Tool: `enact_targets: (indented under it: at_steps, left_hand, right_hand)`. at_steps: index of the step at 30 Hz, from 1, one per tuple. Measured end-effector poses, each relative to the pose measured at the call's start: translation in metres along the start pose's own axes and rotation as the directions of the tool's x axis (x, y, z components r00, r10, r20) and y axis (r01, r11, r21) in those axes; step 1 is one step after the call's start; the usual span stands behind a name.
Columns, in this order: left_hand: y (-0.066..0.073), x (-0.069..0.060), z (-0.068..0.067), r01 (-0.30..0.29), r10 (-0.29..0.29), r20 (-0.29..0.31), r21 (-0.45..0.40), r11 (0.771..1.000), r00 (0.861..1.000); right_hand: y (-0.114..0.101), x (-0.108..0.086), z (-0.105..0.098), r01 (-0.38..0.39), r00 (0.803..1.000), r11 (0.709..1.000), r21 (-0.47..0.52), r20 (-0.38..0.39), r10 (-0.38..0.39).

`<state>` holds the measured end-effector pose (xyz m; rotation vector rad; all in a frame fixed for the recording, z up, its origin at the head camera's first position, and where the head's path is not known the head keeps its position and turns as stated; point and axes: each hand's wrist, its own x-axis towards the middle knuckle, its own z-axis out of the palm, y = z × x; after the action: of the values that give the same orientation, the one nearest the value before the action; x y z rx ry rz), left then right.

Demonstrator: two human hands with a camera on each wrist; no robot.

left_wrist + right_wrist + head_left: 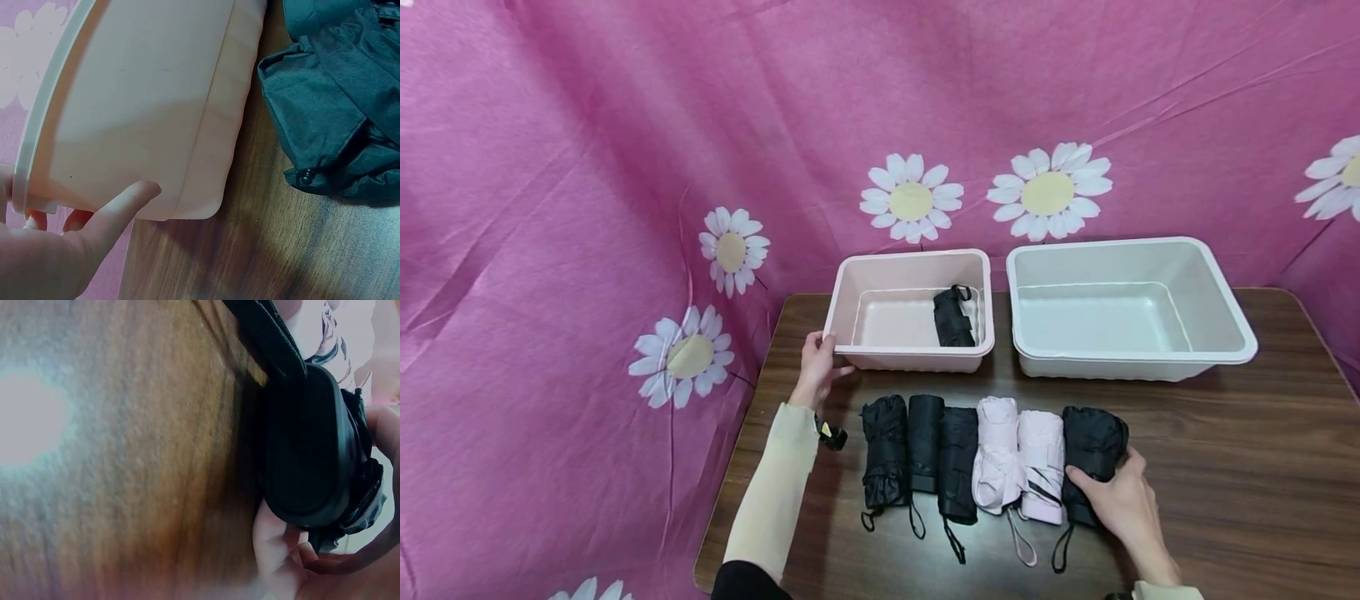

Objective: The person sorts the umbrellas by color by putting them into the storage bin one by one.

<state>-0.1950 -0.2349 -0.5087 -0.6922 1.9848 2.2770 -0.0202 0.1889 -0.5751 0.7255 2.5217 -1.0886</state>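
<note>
Near the table's front lies a row of folded compact umbrellas. At its right end my right hand (pixel 1129 507) grips a black folding umbrella (pixel 1093 440), thumb on one side and fingers on the other; the right wrist view shows its flat handle end (pixel 306 447) and strap close to the wood. My left hand (pixel 817 368) holds the front left corner of the pink bin (pixel 917 362), with one finger (pixel 128 203) stretched along the outer wall and others behind the rim. Another black umbrella (pixel 952 321) lies inside that bin, at its right side.
To the right of the pink bin stands a larger white bin (pixel 1120 368). Left of the held umbrella are two pale pink umbrellas (pixel 997 446) and three black ones (pixel 885 446), wrist straps toward me. A pink flowered cloth (pixel 820 100) hangs behind the wooden table (pixel 1285 467).
</note>
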Motion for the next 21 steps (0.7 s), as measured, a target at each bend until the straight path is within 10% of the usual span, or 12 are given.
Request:
enact_targets:
  at_steps: [21]
  left_hand:
    - [-0.0022, 0.0024, -0.0014, 0.014, -0.014, 0.002, 0.004, 1.000, 1.000]
  right_hand:
    - [0.0002, 0.0025, -0.0023, 0.010, 1.000, 0.996, -0.092, 0.027, -0.008]
